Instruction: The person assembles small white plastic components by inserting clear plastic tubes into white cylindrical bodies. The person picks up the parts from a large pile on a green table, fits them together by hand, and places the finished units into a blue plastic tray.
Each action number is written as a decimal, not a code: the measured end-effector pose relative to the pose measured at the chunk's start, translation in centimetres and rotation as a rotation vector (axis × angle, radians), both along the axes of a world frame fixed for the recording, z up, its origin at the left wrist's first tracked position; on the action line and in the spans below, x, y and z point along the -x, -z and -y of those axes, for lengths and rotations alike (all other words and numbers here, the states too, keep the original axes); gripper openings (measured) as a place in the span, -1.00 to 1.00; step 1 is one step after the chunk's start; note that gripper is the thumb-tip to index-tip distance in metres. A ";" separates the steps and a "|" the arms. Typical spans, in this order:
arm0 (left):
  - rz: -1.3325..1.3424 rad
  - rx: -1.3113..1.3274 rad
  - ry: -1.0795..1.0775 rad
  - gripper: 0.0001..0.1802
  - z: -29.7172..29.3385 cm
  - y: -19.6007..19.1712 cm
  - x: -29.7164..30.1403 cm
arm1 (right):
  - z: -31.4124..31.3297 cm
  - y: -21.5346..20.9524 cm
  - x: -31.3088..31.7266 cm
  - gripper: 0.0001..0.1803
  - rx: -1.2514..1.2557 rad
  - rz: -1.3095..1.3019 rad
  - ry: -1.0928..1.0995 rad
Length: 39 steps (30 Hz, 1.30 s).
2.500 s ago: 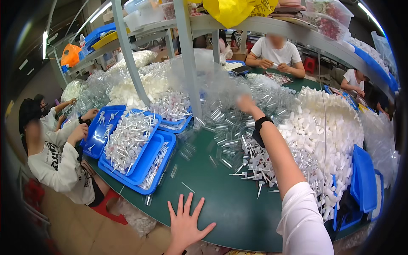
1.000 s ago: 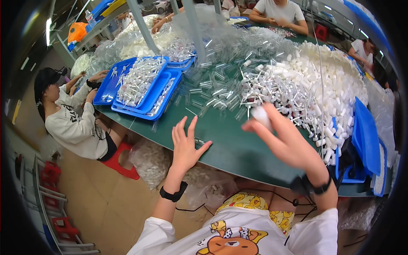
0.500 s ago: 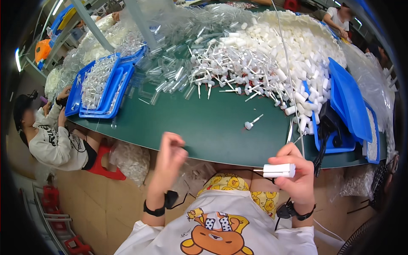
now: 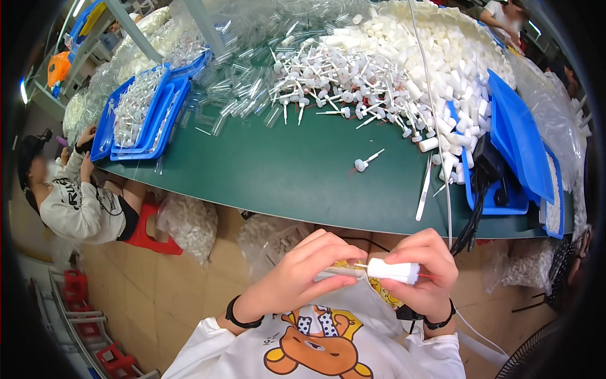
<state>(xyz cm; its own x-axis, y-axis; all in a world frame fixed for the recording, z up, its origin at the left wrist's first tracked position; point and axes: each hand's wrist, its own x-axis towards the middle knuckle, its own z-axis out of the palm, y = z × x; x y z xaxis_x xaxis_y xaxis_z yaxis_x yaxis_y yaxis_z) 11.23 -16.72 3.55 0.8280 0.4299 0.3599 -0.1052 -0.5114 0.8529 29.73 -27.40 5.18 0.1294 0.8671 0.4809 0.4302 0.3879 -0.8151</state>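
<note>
Between the thumb and fingers of my right hand (image 4: 426, 268) is a white cylindrical foam-like piece (image 4: 392, 270), held level over my lap. A thin white stick pokes out of its left end, and a thin red wire shows at its right end. My left hand (image 4: 315, 271) is beside that stick, thumb and fingers parted around its tip; I see no clear contact. Beyond my hands, on the green table (image 4: 271, 170), a single white stick with a round grey-white head (image 4: 368, 161) lies apart. Tweezers (image 4: 424, 189) rest near the table's front edge.
Heaps of headed sticks (image 4: 341, 82), white cylinders (image 4: 435, 63) and clear tubes (image 4: 243, 88) cover the table's far side. Blue trays stand at left (image 4: 142, 120) and right (image 4: 521, 145). A white cable (image 4: 432, 114) hangs down at right. A person (image 4: 79, 189) sits at left.
My left hand has moved right and down, to the stick end of the white piece. My right hand has shifted slightly left and lower, still holding it. The view has tilted slightly.
</note>
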 end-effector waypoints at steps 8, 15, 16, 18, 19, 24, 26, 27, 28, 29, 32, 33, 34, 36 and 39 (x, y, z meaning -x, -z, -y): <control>-0.114 -0.148 -0.124 -0.56 1.0 0.4 -0.7 | -0.6 0.4 -0.5 -0.71 0.061 0.130 -0.050; -0.075 -0.091 -0.015 -0.58 0.9 1.4 -1.5 | -0.5 1.7 -0.7 -0.73 0.171 -0.083 -0.074; -0.096 0.047 -0.008 -0.60 1.1 1.4 -1.4 | -0.5 2.0 -0.5 -0.74 0.195 -0.162 -0.074; -0.137 0.324 0.005 -0.63 1.9 1.4 -1.2 | -0.4 2.4 -0.1 -0.71 0.247 -0.217 -0.029; -0.141 0.312 0.008 -0.64 1.8 1.5 -1.1 | -0.3 2.5 0.1 -0.70 0.274 -0.244 -0.008; -0.206 0.271 -0.015 -0.69 1.4 1.5 -0.6 | -0.4 3.3 -1.1 -0.74 0.265 -0.498 -0.178; -0.185 0.299 -0.012 -0.69 1.3 1.7 -0.5 | -0.2 3.7 -0.6 -0.77 0.216 -0.520 -0.148; -0.178 0.313 -0.010 -0.70 1.3 1.7 -0.5 | -0.3 3.7 0.0 -0.79 0.201 -0.501 -0.105; -0.202 0.338 0.016 -0.69 1.3 1.6 -0.5 | -0.4 3.7 0.5 -0.81 0.186 -0.482 -0.063; -0.226 0.362 0.041 -0.69 1.3 1.4 -0.6 | -0.4 4.0 0.7 -0.83 0.171 -0.366 -0.094; -0.211 0.614 0.081 -0.68 1.5 2.2 -0.4 | -1.0 4.7 1.8 -0.83 0.123 -0.370 -0.060; -0.188 0.729 0.088 -0.68 1.6 2.5 -0.3 | -1.2 4.8 1.7 -0.82 0.132 -0.383 -0.102; -0.185 0.710 0.084 -0.68 1.5 2.4 -0.2 | -1.4 4.6 1.7 -0.82 0.138 -0.387 -0.114; -0.182 0.672 0.077 -0.67 1.4 2.0 0.0 | -1.7 4.0 1.8 -0.83 0.147 -0.398 -0.135; -0.203 0.645 0.088 -0.67 1.6 2.4 0.1 | -1.6 4.4 2.2 -0.84 0.152 -0.425 -0.164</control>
<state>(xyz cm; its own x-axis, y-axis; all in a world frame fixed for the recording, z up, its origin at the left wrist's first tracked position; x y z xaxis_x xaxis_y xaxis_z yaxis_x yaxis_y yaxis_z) 11.11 -18.33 1.13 0.8937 0.4344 -0.1124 0.0716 0.1092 0.9914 27.57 -25.79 0.77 0.1424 0.9489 0.2816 -0.0104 0.2859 -0.9582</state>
